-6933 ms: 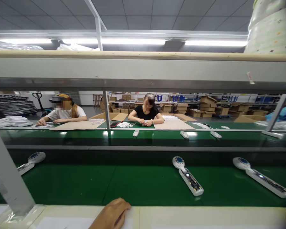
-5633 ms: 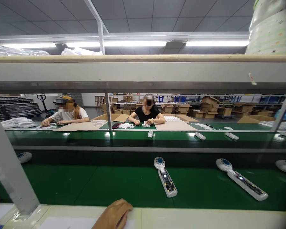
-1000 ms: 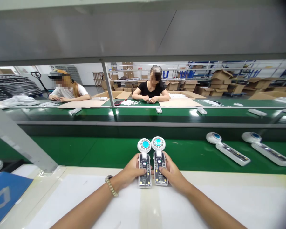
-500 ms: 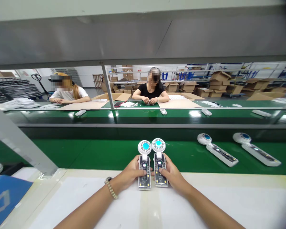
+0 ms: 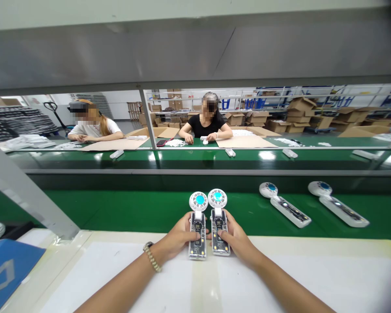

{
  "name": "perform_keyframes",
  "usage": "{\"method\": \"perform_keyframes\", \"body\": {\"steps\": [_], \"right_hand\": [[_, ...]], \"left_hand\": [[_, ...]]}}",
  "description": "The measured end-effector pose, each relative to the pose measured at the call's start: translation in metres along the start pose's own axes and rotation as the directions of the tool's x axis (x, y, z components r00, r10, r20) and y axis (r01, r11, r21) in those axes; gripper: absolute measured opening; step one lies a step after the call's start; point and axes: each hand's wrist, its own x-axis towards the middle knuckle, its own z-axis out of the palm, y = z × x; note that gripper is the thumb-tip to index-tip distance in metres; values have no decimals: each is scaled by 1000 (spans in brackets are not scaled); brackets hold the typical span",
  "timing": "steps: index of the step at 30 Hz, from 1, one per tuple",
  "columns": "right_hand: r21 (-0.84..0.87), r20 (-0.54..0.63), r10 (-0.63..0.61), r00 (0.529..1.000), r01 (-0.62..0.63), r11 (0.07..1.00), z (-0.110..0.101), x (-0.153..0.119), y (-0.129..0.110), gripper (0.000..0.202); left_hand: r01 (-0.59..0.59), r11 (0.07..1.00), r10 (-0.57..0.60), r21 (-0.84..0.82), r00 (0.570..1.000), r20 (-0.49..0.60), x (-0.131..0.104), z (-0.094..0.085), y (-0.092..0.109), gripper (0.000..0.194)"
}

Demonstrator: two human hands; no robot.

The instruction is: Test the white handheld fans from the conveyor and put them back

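My left hand (image 5: pixel 177 239) is closed around a handheld fan (image 5: pixel 197 249) with a round white head, a blue centre and a clear body showing its circuit board. A matching second fan (image 5: pixel 219 248) is gripped in my right hand (image 5: pixel 237 240). Both thumbs press on the fronts of the bodies, while the other fingers are mostly hidden behind. The two fans stand side by side, heads up, over the near edge of the green belt, their heads almost touching.
On the near green belt (image 5: pixel 117 213), two more fans (image 5: pixel 289 211) (image 5: pixel 343 211) lie to the right. A slanted post (image 5: pixel 32 195) and a blue folder-like object (image 5: pixel 11 271) are at left. Across the far belt, two co-workers sit among white parts and cardboard.
The small lit displays on both held fans have gone dark. Fans on the near belt have shifted left, white pieces on the far belt right. The middle co-worker's hands have moved apart.
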Motion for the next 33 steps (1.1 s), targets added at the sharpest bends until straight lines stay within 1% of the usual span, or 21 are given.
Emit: {"method": "perform_keyframes", "body": {"steps": [3,5,6,8,9,12,14,16,17,19,21,23,25,26,27,28,29,30,31,32,33], "right_hand": [[63,9,11,1000,-12,998,1,-3,-6,73],[129,5,34,999,-34,991,1,-5,-12,72],[166,4,64,998,-64,984,2,-6,-15,65],[237,20,149,989,-149,960,2,-7,-20,40],[268,36,185,982,-188,945,1,-7,-23,37],[328,64,216,974,-225,917,-2,-6,-27,55],[321,10,205,979,-197,926,-8,-3,-28,58],[233,-99,179,979,-152,961,-17,1,-27,52],[140,-158,147,976,-125,982,-22,3,-26,46],[-108,-235,19,972,-46,993,-34,9,-24,37],[-333,-261,-131,956,39,942,-44,14,-22,48],[-488,-271,-250,930,91,868,-52,18,-19,54],[-626,-278,-368,887,123,770,-57,20,-18,49],[-694,-272,-443,854,144,705,-60,20,-18,44],[-754,-271,-526,806,161,637,-63,20,-19,38],[-803,-282,-606,744,161,573,-67,19,-21,34],[-840,-309,-675,670,140,524,-72,19,-23,31],[-863,-344,-727,594,106,495,-78,18,-26,30],[-871,-386,-761,522,65,486,-86,17,-30,29],[-870,-426,-779,459,30,493,-93,16,-33,29],[-861,-463,-786,410,4,509,-102,15,-37,29]], "left_hand": [[-2,1000,2,1,999,52,-1,1,2,49],[-5,1000,7,-29,998,55,-2,3,4,47],[1,998,2,-59,999,46,-2,4,5,43],[48,990,-45,-134,999,28,-2,5,7,32],[82,983,-80,-166,997,19,-2,6,7,32],[156,968,-164,-199,986,-26,1,6,8,59],[135,973,-158,-189,981,-111,4,3,8,65],[48,990,-81,-130,962,-261,8,-2,7,62],[-11,999,-7,-48,937,-350,9,-5,6,58],[-102,978,181,184,853,-489,13,-13,4,48],[-137,921,328,364,776,-538,15,-19,2,43],[-154,880,409,450,726,-552,15,-23,0,47],[-162,826,487,539,685,-541,14,-24,-3,53],[-169,783,538,598,667,-516,12,-23,-5,54],[-185,732,590,656,653,-474,10,-21,-6,52],[-212,678,638,704,645,-420,8,-17,-7,48],[-252,631,675,734,645,-359,5,-12,-6,43],[-299,592,702,748,647,-296,2,-5,-4,37],[-346,560,719,753,654,-234,-3,4,-1,31],[-389,541,720,746,672,-172,-8,16,5,25],[-427,532,712,731,693,-114,-16,30,13,20]]}}
